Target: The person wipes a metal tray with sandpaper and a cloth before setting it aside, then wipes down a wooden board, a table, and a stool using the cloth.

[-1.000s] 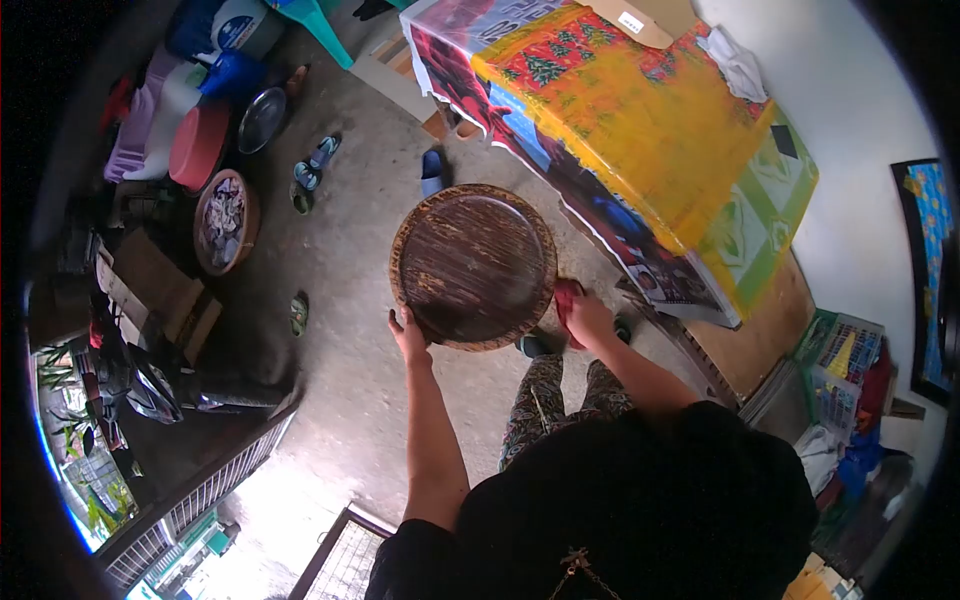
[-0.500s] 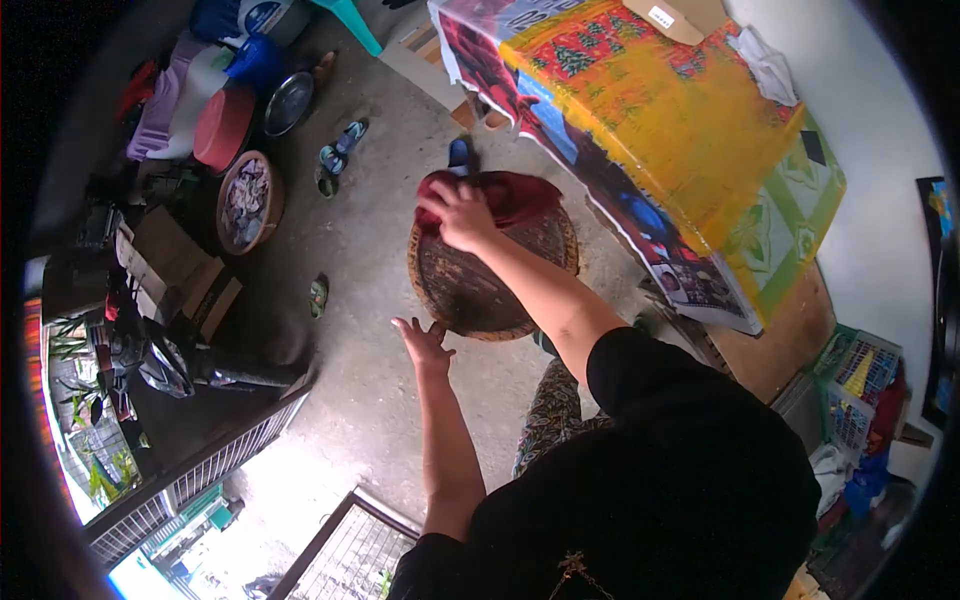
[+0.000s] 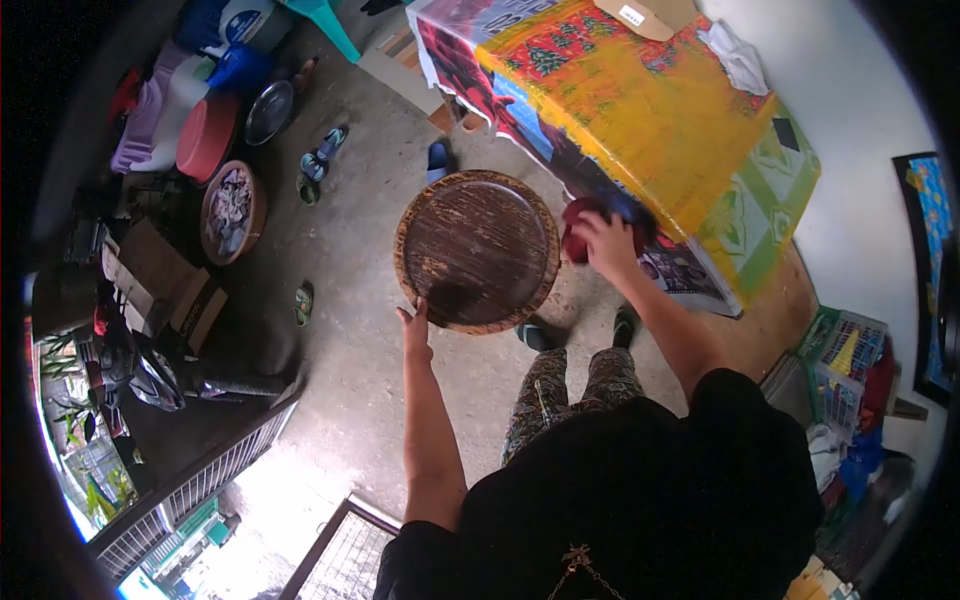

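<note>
A round dark-brown wooden table (image 3: 480,250) with a worn top and a raised, lighter rim stands in front of me. At its near left edge is my left hand (image 3: 414,328), fingers apart, with its fingertips at the rim and nothing held. My right hand (image 3: 606,244) is off the right side of the round table, its fingers on a dark red cloth (image 3: 580,228) that is partly hidden under the hand. The cloth is beside the rim, near the hanging side of the covered long table.
A long table with a yellow patterned cover (image 3: 640,110) stands at the right. Slippers (image 3: 437,160) lie on the concrete floor (image 3: 370,230). Basins, one a tub of crumpled pieces (image 3: 232,212), and an open cardboard box (image 3: 165,285) are at the left; crates (image 3: 850,350) at the right.
My right hand has swept the red cloth from the far left of the round top to beyond its right edge. My left hand has come to the near left rim.
</note>
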`<state>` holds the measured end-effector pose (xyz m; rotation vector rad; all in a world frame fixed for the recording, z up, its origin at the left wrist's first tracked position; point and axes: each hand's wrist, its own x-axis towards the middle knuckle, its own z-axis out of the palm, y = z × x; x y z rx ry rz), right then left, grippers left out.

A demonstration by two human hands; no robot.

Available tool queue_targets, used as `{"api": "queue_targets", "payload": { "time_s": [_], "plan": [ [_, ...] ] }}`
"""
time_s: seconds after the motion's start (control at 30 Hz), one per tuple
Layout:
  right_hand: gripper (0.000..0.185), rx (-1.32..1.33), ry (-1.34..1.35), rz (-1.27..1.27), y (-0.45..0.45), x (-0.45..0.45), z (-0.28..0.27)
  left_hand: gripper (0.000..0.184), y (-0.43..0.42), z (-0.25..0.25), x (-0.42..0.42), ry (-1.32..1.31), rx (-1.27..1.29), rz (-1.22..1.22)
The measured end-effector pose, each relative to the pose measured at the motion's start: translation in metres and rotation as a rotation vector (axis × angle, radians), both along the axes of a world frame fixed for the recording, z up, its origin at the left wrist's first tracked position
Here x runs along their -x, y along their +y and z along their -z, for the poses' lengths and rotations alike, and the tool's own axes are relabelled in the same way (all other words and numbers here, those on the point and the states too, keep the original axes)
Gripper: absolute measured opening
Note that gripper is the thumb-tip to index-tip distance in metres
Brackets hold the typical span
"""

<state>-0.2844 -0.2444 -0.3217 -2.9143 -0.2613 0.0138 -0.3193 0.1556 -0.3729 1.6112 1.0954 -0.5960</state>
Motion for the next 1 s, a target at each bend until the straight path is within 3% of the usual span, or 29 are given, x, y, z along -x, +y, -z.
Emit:
{"api": "queue_targets", "payload": {
  "time_s": [0.03, 0.07, 0.1, 0.17, 0.2, 0.23, 0.3, 0.33, 0.4, 0.43, 0.47, 0.57, 0.67, 0.77, 0.8, 0.87, 0.9, 0.97, 1.0],
  "plan": [
    [0.039, -0.044, -0.033, 0.155, -0.002, -0.008, -0.008, 0.098, 0.007, 0.011, 0.002, -0.033, 0.070, -0.023],
    [0.039, -0.149, -0.093, 0.134, 0.006, -0.012, -0.013, 0.098, 0.018, 0.033, 0.006, -0.067, 0.139, -0.045],
    [0.038, -0.125, -0.225, 0.053, 0.028, -0.011, -0.027, 0.098, 0.022, 0.045, 0.009, -0.097, 0.207, -0.067],
    [0.037, -0.310, -0.217, -0.073, 0.084, -0.002, -0.032, 0.098, 0.015, 0.020, 0.006, -0.106, 0.153, 0.029],
    [0.038, -0.345, -0.215, -0.124, 0.116, 0.010, -0.040, 0.098, 0.023, 0.045, 0.009, -0.136, 0.196, -0.041],
    [0.038, -0.447, -0.173, -0.213, 0.145, 0.021, -0.019, 0.098, 0.029, 0.060, 0.010, -0.166, 0.242, -0.112],
    [0.041, -0.343, -0.168, -0.371, 0.177, 0.042, -0.001, 0.086, 0.031, 0.056, 0.012, -0.205, 0.313, -0.175],
    [0.043, -0.282, -0.133, -0.331, 0.171, 0.038, 0.006, 0.081, 0.025, 0.043, 0.011, -0.223, 0.346, -0.210],
    [0.046, -0.172, -0.062, -0.257, 0.157, 0.018, 0.018, 0.091, -0.001, -0.010, 0.006, -0.098, 0.176, -0.111],
    [0.049, -0.106, -0.033, -0.058, 0.136, 0.006, 0.012, 0.097, -0.013, -0.034, 0.007, -0.034, 0.091, -0.068],
    [0.049, 0.005, -0.098, 0.157, 0.114, -0.004, 0.020, 0.096, -0.011, -0.033, 0.011, -0.052, 0.046, -0.073],
    [0.046, 0.012, 0.112, 0.499, 0.032, -0.014, 0.026, 0.094, -0.014, -0.019, 0.022, -0.181, -0.082, -0.033],
    [0.045, -0.304, 0.315, 0.605, -0.019, 0.010, 0.035, 0.084, -0.046, -0.024, 0.033, -0.537, -0.192, 0.125],
    [0.045, -0.706, 0.511, 0.732, -0.011, 0.047, 0.005, 0.063, -0.151, -0.077, 0.039, -0.973, -0.330, 0.384],
    [0.044, -0.857, 0.310, 0.680, -0.005, 0.059, 0.101, 0.056, -0.187, -0.093, 0.042, -1.052, -0.424, 0.534],
    [0.035, -1.888, 0.481, 0.599, 0.014, 0.076, 0.056, 0.056, -0.246, -0.101, 0.057, -1.137, -0.340, 0.696],
    [0.033, -2.035, 0.657, 0.737, 0.010, 0.079, 0.063, 0.057, -0.262, -0.088, 0.065, -1.190, -0.155, 0.814],
    [0.042, -1.592, 0.548, 0.792, -0.003, 0.075, 0.022, 0.057, -0.265, -0.053, 0.099, -0.911, -0.367, 1.050],
    [0.041, -1.652, 0.483, 0.752, -0.011, 0.078, 0.015, 0.057, -0.259, -0.026, 0.109, -0.533, -0.527, 1.244]
  ]
}}
